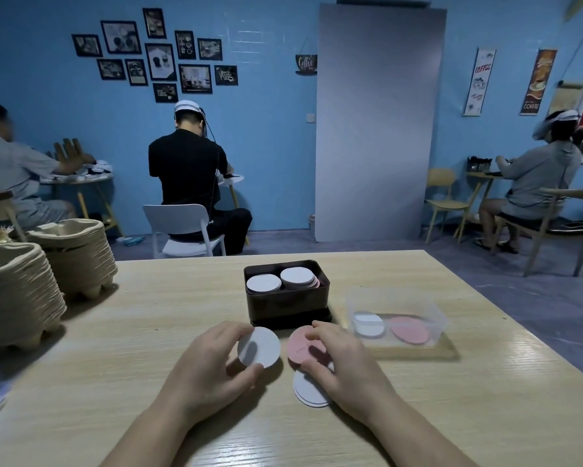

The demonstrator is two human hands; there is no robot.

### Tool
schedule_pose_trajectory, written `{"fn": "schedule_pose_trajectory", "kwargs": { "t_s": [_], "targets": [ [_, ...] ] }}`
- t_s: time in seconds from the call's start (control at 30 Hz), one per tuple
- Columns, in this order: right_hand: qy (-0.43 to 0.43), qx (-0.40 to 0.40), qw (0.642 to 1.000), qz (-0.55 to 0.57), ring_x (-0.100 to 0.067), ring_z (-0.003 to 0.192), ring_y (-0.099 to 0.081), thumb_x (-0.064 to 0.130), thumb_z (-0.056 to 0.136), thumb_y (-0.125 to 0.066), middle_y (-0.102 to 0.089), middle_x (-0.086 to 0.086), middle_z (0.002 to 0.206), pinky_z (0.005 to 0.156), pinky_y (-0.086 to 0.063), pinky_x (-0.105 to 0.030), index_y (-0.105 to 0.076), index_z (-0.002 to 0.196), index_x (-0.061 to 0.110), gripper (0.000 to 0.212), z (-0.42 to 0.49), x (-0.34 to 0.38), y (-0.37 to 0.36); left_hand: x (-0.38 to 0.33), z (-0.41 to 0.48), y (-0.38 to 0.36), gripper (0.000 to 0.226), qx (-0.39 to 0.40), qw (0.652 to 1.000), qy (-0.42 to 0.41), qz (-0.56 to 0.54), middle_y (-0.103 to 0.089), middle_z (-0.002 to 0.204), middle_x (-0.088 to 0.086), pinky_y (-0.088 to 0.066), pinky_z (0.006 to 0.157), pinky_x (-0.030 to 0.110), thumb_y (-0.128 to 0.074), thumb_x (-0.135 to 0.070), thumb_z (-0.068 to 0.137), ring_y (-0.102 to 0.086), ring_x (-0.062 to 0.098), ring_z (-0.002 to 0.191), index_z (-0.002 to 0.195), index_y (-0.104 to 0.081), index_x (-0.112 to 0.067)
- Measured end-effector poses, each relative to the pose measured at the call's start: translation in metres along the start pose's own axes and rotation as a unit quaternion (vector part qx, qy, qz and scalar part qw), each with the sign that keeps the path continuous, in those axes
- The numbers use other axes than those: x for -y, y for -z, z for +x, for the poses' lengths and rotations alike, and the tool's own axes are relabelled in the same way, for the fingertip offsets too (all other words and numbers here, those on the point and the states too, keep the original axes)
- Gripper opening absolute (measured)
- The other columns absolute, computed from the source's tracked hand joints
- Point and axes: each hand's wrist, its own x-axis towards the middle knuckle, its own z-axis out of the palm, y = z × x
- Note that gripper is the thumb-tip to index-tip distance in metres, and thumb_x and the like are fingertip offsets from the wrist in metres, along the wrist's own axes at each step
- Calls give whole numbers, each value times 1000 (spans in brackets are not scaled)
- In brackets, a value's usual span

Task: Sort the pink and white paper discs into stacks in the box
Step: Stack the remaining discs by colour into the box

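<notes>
Pale wood-grain table [148, 332], smooth and faintly glossy. Near the middle, left hand [209, 369] pinching a flat round white disc [259, 347] by its edge, thumb below and fingertips above, disc tilted up off the tabletop. Just to the right, right hand [344, 362] with fingers curled over a pink disc [302, 345], thumb on its near edge; beneath, a few more white discs [308, 389] fanned out, partly hidden by the palm, count unclear. Just beyond both hands, dark rectangular box [286, 306] with rounded corners, holding two stacks side by side, white on top, pink edges peeking out on the right stack. Farther right, clear plastic tray [435, 311], walls hard to make out, holding one white and one pink pile. Far left, stacked ribbed pulp cartons [17, 291], cut off by the frame.
</notes>
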Motion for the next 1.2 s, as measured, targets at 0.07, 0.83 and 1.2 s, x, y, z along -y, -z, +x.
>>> {"fn": "schedule_pose_trajectory", "kwargs": {
  "t_s": [0.07,0.83,1.2],
  "targets": [
    [11,13,1000,5,-3,136,-40,44,90,-65,-52,15,141,107,-38,-26,-53,128,35,41,0,1,0,-7,2,-3,44,5,1000,-22,13,-60,113,-21,-54,80,26,-69,-51,82,-57,1,101,120,-57,-30],
    [83,13,995,61,7,132,-41,36,87,-69,-45,21,147,105,-33,-13,-57,127,30,43,-4,7,3,-12,3,-21,31,25,993,-101,54,-63,133,-7,-51,79,20,-62,-46,89,-63,15,115,114,-57,-29],
    [91,43,995,18,-6,135,-44,43,84,-67,-42,10,153,108,-33,-15,-55,128,33,47,-3,3,-1,-14,5,-24,32,13,990,-130,58,-63,130,-9,-55,72,27,-70,-42,88,-65,14,104,114,-62,-26]
  ]
}}
